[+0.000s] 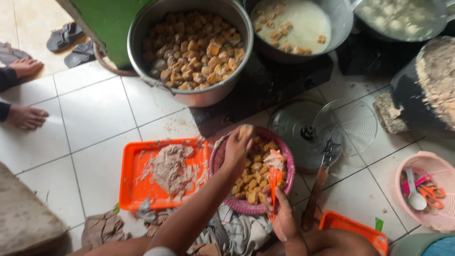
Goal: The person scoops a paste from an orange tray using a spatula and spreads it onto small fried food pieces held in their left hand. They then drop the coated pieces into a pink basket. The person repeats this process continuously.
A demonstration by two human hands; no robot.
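My left hand (237, 148) holds a golden fried tofu piece (246, 130) above a pink woven basket (222, 154) full of more tofu pieces. My right hand (283, 213) grips an orange spoon (274, 182) loaded with grey-white filling paste, its tip pointing up over the basket. To the left lies an orange tray (130, 182) with a mound of the same paste (170, 168).
A big metal pot (189, 97) of fried tofu stands behind. Beyond it are a pan of white liquid (327, 40) and another pan on a dark stove. A glass lid (294, 125), wire skimmer (353, 125), pink bowl (403, 182) with scissors, another person's bare feet (23, 116) and sandals lie around.
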